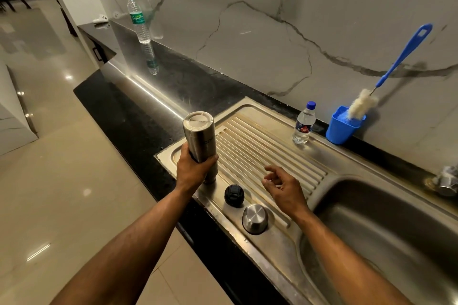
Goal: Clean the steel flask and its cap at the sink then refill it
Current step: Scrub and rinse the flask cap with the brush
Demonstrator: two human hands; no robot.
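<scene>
Gripping the steel flask (199, 138) upside down at centre frame over the ribbed drainboard (272, 156), left hand (192, 171) wraps its body; right hand (285, 187) hovers loose-fingered, holding nothing, above black stopper (234, 195) and steel cap (255, 218).

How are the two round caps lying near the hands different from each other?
The black cap is dark and matte with a raised piece on top; the steel cap is shiny silver with a smooth top. The black cap lies closer to the flask held in the left hand; the steel cap lies nearer the person. Both are round, rest on the drainboard, and no hand touches them.
</scene>
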